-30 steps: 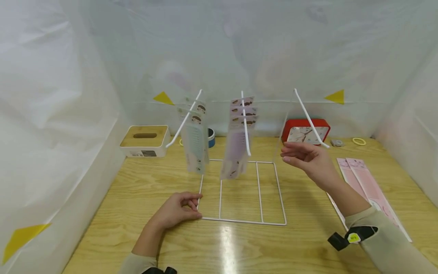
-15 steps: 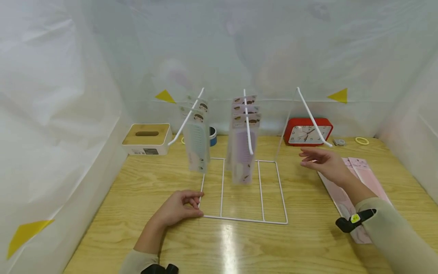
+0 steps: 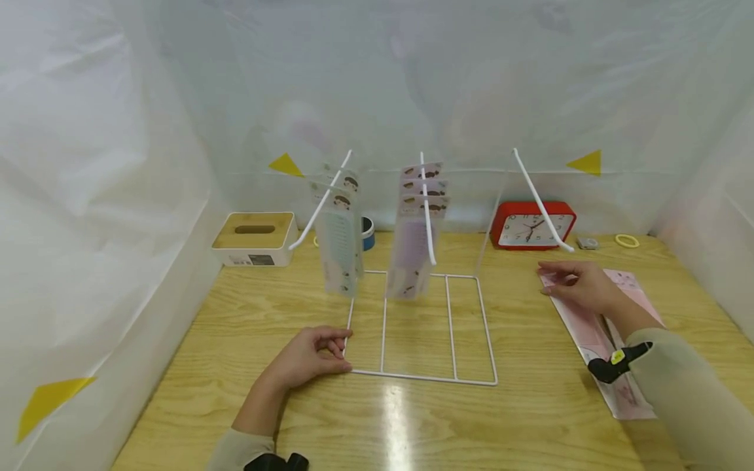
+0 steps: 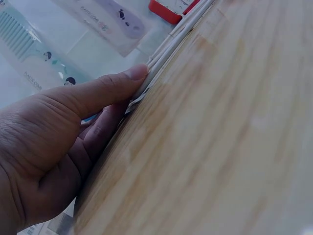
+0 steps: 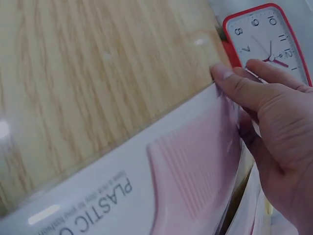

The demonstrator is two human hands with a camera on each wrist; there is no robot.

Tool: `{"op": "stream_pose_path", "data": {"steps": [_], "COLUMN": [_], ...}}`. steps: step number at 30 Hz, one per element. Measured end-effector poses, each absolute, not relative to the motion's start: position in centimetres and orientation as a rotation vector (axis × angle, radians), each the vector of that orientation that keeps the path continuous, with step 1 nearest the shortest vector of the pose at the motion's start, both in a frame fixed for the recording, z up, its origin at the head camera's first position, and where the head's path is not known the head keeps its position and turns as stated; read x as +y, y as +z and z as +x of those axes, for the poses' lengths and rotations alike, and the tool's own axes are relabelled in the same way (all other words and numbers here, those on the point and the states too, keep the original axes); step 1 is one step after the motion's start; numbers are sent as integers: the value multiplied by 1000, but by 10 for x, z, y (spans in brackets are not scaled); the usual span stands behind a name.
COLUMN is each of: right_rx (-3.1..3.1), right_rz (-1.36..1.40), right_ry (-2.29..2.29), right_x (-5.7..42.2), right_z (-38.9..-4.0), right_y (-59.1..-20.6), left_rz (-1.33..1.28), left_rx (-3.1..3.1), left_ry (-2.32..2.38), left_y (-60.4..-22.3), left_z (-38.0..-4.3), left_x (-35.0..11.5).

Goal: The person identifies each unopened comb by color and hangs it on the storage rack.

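Note:
My left hand (image 3: 306, 358) pinches the front left corner of a white wire display rack (image 3: 418, 377), thumb on the front bar. In the right wrist view my right hand (image 5: 279, 117) grips the upper end of a packaged pink comb (image 5: 190, 166), thumb on its near edge. The comb pack lies at a slant on the right of the table, overlapping another pink pack (image 3: 637, 292). Packaged green combs (image 3: 338, 245) hang on the rack's left hook, and several packaged purple combs (image 3: 412, 248) hang on the middle one. The right hook (image 3: 538, 196) carries nothing.
At the back stand a tissue box (image 3: 253, 239) with a wooden lid, a blue tin (image 3: 368, 235) and a red clock (image 3: 533, 226). A small grey object (image 3: 587, 243) and a yellow ring (image 3: 627, 241) lie right of the clock. White sheeting surrounds the wooden table.
My right hand has moved from beside the right hook down and right to the pink comb pack and taken hold of it. The purple combs have swung. My left hand stays on the rack.

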State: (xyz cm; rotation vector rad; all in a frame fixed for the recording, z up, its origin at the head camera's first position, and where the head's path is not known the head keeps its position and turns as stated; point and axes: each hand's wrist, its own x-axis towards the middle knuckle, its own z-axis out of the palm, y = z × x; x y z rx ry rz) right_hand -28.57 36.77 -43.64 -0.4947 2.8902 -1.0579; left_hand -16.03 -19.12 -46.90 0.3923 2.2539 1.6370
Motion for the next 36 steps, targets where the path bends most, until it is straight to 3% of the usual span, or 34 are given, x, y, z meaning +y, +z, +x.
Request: {"op": "stream_pose_path", "data": {"steps": [8,20,25,30,36], "right_rx": [2977,2941,2744,2407,1933], "right_rz": [-376,-51,174,313,52], "right_ry": [-884,-1147,-1396,-1921,-2460], "right_x": [376,373,364,350,323], "right_z": [-291,-282,-271,-257,-237], "right_y": [-445,-443,-429,-404,-371], "left_rz": [392,391,396,396,404], "left_rx": [2257,2246,2237,2247,2253], "left_ry": [1635,1630,1637,1633,1630], "left_y": [-468,-470,-472,-473,-471], "left_z": [-160,-160,-161,-161,-161], "left_x": [-191,-191,-192,-192,-192]}}
